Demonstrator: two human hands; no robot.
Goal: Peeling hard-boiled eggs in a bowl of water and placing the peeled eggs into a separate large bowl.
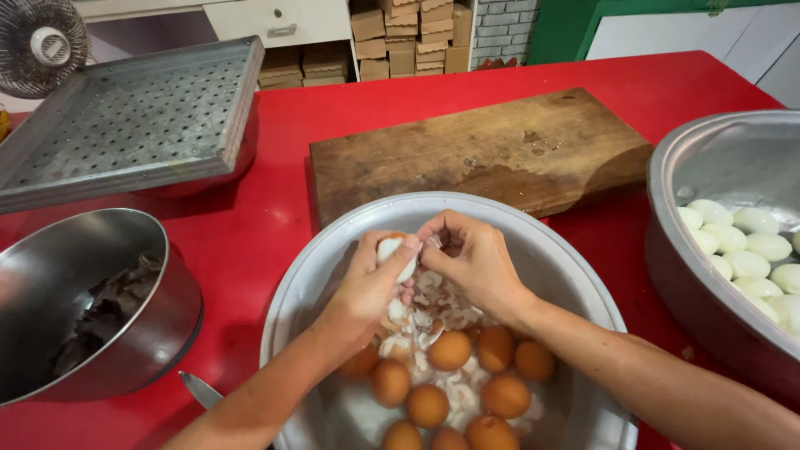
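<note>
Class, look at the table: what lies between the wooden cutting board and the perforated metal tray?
In the head view, only bare red tabletop lies between the wooden cutting board and the perforated metal tray; nothing rests on that stretch.

The red tabletop bears 3 metal bowls, 1 wooden cutting board, 1 perforated tray and 9 brown unpeeled eggs.
</note>
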